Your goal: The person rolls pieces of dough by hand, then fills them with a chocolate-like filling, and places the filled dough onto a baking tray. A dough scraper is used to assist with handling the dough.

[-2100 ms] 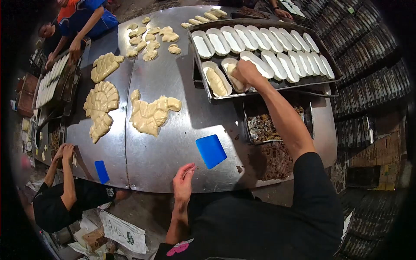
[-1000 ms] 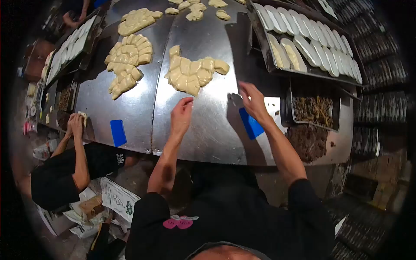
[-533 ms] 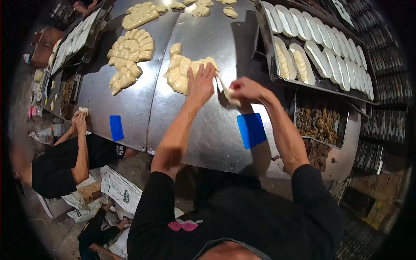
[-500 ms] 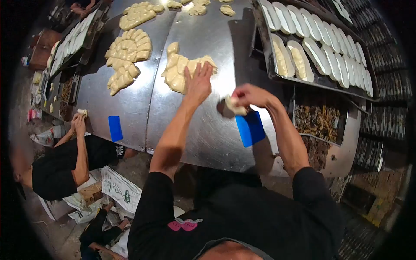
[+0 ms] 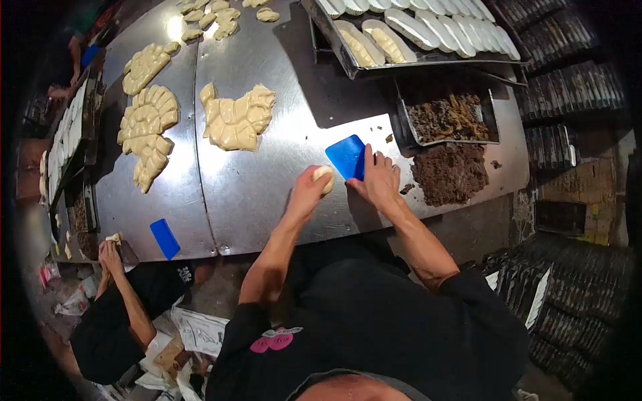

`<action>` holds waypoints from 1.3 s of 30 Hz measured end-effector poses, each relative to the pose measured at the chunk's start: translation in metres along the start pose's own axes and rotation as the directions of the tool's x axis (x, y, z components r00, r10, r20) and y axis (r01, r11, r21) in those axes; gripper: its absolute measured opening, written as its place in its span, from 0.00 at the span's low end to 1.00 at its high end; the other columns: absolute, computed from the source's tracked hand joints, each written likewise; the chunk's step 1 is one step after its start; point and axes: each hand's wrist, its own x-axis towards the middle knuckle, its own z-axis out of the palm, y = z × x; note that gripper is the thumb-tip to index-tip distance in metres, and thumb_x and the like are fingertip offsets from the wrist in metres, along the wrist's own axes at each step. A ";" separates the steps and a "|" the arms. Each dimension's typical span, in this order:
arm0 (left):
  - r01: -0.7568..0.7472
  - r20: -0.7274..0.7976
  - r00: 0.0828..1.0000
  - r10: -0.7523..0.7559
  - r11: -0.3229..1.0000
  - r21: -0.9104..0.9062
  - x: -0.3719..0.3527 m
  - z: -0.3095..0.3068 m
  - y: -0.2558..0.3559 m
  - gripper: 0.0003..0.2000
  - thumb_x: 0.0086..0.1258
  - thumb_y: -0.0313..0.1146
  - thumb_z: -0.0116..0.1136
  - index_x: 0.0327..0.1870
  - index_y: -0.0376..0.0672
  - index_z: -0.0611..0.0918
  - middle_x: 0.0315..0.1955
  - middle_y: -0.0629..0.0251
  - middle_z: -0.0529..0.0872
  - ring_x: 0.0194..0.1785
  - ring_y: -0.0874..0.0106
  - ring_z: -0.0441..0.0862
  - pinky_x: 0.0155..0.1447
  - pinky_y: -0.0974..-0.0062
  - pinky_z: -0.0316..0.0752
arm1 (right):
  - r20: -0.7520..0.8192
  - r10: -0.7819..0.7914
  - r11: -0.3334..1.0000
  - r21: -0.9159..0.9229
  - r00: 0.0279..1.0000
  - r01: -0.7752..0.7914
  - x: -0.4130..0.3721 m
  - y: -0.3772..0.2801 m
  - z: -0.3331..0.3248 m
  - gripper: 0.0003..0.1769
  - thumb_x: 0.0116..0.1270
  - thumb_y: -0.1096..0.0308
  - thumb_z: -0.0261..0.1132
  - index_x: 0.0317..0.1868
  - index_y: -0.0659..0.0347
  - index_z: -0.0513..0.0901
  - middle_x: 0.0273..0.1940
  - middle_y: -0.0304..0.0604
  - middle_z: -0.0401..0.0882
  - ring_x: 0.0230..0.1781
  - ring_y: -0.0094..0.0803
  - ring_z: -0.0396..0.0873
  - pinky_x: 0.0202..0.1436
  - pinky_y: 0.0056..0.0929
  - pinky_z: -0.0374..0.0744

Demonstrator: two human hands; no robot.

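My left hand (image 5: 307,192) is closed around a small pale piece of dough (image 5: 324,178) near the front of the metal table. Just to its right, my right hand (image 5: 382,179) grips the edge of a blue plastic dough scraper (image 5: 346,155), thumb at the lower corner and fingers at the right side. A scored slab of dough (image 5: 237,119) lies on the table beyond my left hand. Dark brown crumbly filling (image 5: 451,175) is heaped to the right of my right hand.
A metal bin of filling (image 5: 449,117) stands behind the heap. Above it a tray (image 5: 428,63) carries white paper moulds, two with dough. More dough slabs (image 5: 148,113) and a second blue scraper (image 5: 164,238) lie left. A co-worker's hands (image 5: 110,257) handle dough at the left edge.
My left hand has left the dough slab and now holds the small dough piece. My right hand has gone from that piece to the blue scraper. The view has shifted to the right.
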 end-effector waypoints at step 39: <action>-0.001 -0.171 0.985 -0.028 0.986 -0.167 -0.105 -0.134 -0.011 0.16 0.73 0.32 0.54 0.58 0.37 0.71 0.35 0.63 0.84 0.34 0.75 0.82 0.29 0.80 0.77 | -0.107 0.465 0.854 0.317 0.879 -0.413 -0.045 0.159 -0.014 0.19 0.62 0.57 0.64 0.44 0.65 0.81 0.36 0.57 0.84 0.40 0.51 0.84 0.42 0.46 0.80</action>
